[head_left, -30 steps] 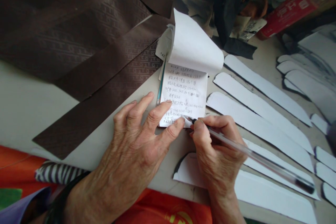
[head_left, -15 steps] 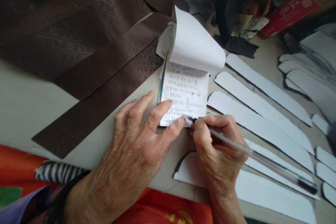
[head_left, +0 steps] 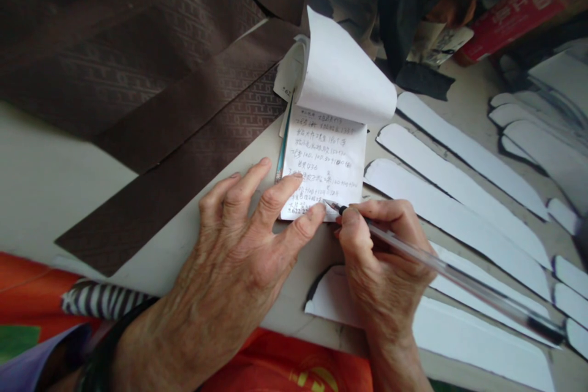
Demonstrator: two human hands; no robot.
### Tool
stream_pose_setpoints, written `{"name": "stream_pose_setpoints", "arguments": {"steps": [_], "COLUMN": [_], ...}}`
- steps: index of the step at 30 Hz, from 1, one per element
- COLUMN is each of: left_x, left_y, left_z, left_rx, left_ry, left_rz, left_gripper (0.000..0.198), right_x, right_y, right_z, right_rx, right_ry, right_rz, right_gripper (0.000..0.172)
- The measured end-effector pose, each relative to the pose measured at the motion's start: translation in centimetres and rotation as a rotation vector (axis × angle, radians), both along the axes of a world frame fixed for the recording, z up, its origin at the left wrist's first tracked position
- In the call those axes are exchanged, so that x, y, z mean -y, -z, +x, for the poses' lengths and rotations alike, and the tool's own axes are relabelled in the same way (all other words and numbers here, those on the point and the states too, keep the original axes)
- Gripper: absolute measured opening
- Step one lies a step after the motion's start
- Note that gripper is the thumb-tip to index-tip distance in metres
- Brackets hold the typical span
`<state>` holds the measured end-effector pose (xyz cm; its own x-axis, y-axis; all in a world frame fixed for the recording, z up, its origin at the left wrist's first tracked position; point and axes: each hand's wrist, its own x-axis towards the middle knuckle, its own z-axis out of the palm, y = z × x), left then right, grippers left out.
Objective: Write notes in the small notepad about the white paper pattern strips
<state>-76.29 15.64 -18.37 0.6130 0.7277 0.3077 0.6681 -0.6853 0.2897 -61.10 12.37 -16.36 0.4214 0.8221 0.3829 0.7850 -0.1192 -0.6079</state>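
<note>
A small notepad (head_left: 321,153) lies on the table, its upper pages (head_left: 342,73) curled back over the top. Handwritten lines and numbers cover the exposed page. My left hand (head_left: 248,245) rests with fingers spread, the index finger and thumb on the lower part of the page and the other fingers beside it. Between the thumb and fingers of my right hand (head_left: 388,263) is a clear ballpoint pen (head_left: 450,269) with a black end. Its tip meets the page near the bottom line, close to my left thumb.
Dark brown patterned material (head_left: 184,104) covers the left and upper left. Several long white dark-edged pieces (head_left: 459,214) lie to the right. A bottle with a red label (head_left: 509,24) and black scraps (head_left: 425,81) sit at the back. Orange-red cloth (head_left: 285,361) shows along the near edge.
The far end of the pen has swung slightly right and down, and my right hand has shifted a little. My left hand and the notepad look nearly unmoved.
</note>
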Motion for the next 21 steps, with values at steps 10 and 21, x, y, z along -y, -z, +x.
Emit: {"name": "stream_pose_setpoints", "arguments": {"steps": [10, 21], "left_x": [0.07, 0.17], "left_y": [-0.04, 0.03], "left_z": [0.21, 0.08], "left_rx": [-0.001, -0.001], "left_ry": [-0.008, -0.024], "left_rz": [0.004, -0.013], "left_gripper": [0.045, 0.042], "right_x": [0.03, 0.18], "right_y": [0.08, 0.22], "right_z": [-0.03, 0.01], "right_rx": [0.018, -0.005], "right_ry": [-0.012, -0.001], "right_rz": [-0.005, 0.000], "right_gripper": [0.010, 0.009]}}
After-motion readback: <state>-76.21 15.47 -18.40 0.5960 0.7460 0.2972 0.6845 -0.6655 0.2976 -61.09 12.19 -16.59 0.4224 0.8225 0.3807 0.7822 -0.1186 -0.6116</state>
